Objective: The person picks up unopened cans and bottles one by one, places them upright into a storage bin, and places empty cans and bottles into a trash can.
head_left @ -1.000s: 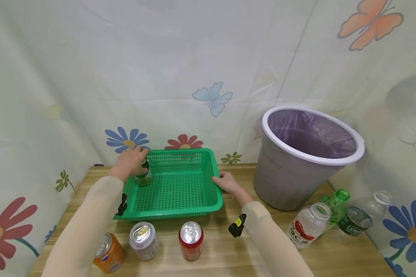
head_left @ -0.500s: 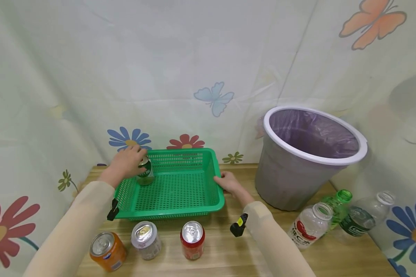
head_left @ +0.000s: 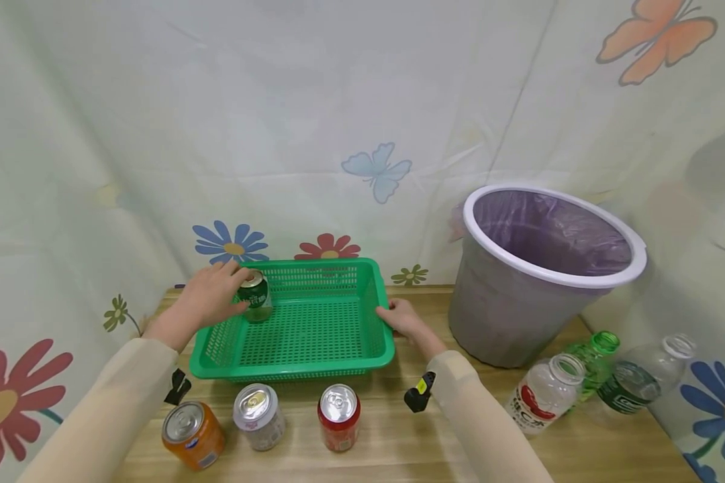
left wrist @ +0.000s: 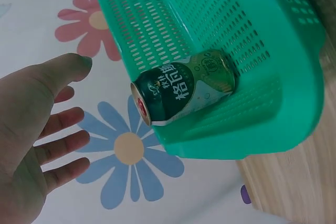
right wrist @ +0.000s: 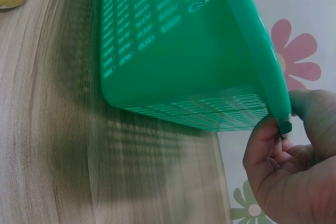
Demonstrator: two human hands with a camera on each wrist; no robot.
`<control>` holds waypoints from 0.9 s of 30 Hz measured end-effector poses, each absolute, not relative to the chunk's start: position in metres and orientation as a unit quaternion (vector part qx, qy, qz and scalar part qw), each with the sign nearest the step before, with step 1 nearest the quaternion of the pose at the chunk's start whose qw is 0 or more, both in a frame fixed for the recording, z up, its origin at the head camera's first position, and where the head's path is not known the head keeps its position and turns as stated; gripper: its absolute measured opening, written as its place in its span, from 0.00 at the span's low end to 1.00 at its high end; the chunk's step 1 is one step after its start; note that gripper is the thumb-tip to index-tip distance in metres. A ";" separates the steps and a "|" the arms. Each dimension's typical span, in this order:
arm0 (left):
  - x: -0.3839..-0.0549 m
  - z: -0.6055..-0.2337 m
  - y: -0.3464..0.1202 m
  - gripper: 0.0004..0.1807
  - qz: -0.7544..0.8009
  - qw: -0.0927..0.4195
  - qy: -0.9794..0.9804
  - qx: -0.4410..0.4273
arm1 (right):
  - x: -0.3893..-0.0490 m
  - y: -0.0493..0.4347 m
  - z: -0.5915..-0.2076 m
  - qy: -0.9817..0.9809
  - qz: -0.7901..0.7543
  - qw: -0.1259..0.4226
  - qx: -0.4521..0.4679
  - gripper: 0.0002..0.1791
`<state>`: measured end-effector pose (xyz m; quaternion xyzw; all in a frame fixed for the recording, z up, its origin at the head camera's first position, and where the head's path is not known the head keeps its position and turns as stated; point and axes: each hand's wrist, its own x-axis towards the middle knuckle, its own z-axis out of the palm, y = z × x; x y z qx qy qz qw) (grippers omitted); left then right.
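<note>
A dark green drink can (head_left: 257,300) stands in the back left corner of a green plastic basket (head_left: 314,372). My left hand (head_left: 208,298) is just left of the can, over the basket's left rim in the head view. In the left wrist view its fingers (left wrist: 65,145) spread loosely, apart from the can, with nothing in them. My right hand (head_left: 403,318) pinches the basket's right rim between thumb and curled fingers, seen closely in the right wrist view.
In front of the basket stand an orange can (head_left: 195,436), a white can (head_left: 258,416) and a red can (head_left: 339,417). A grey bin (head_left: 507,308) with a purple liner is at the right. Near it are a clear bottle (head_left: 544,396), a green bottle (head_left: 595,355) and a labelled clear bottle (head_left: 634,382).
My left hand has let go of the green can and drawn back to the left, leaving more of the can visible. My right hand keeps its hold on the rim.
</note>
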<state>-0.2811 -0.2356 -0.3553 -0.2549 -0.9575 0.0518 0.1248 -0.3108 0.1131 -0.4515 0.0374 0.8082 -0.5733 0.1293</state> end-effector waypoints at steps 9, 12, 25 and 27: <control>-0.260 -0.356 -0.246 0.28 0.036 0.122 -0.961 -0.247 | -0.311 0.114 -0.452 0.810 -0.571 0.131 0.034 0.15; -0.254 -0.357 -0.249 0.25 0.034 0.131 -0.957 -0.255 | -0.311 0.115 -0.451 0.810 -0.570 0.131 0.032 0.15; -0.224 -0.361 -0.252 0.27 -0.005 0.140 -0.952 -0.273 | -0.309 0.115 -0.448 0.814 -0.563 0.135 0.035 0.17; -0.219 -0.361 -0.252 0.28 -0.012 0.141 -0.951 -0.276 | -0.309 0.115 -0.448 0.814 -0.565 0.135 0.035 0.17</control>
